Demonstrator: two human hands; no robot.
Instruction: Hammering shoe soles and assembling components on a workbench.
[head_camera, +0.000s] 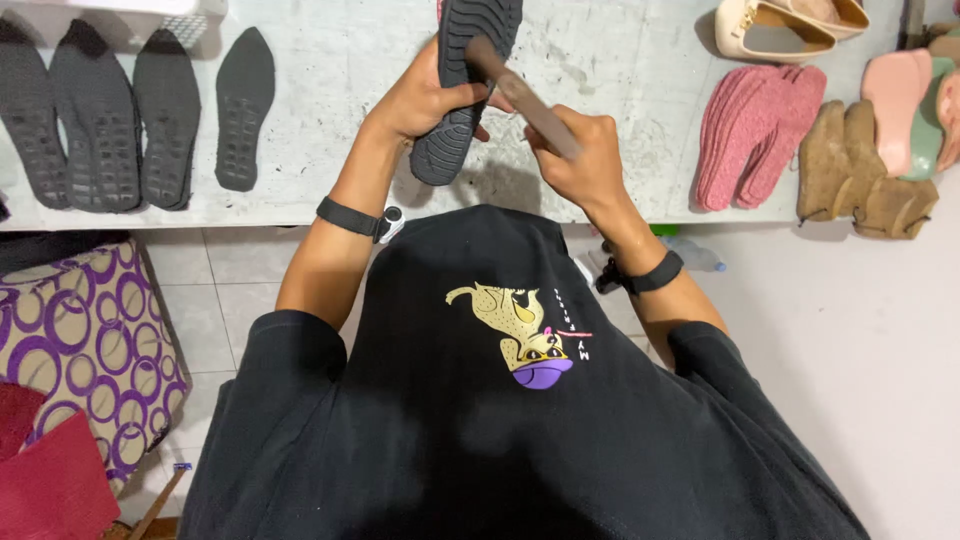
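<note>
Bare tabletop (330, 110) lies open between my hands and the black soles (130, 115) lining its left edge. Pink insoles (755, 135) and tan pieces (860, 175) crowd the right edge.

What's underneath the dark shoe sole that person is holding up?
Under the black sole lies the pale worktable, with the sole's shadow. The left hand grips it; whatever lies directly beneath is covered.

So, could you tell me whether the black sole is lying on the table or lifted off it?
Lifted off: the left hand holds the black sole above the table, casting a shadow, while the right hand presses a brush to it.
</note>
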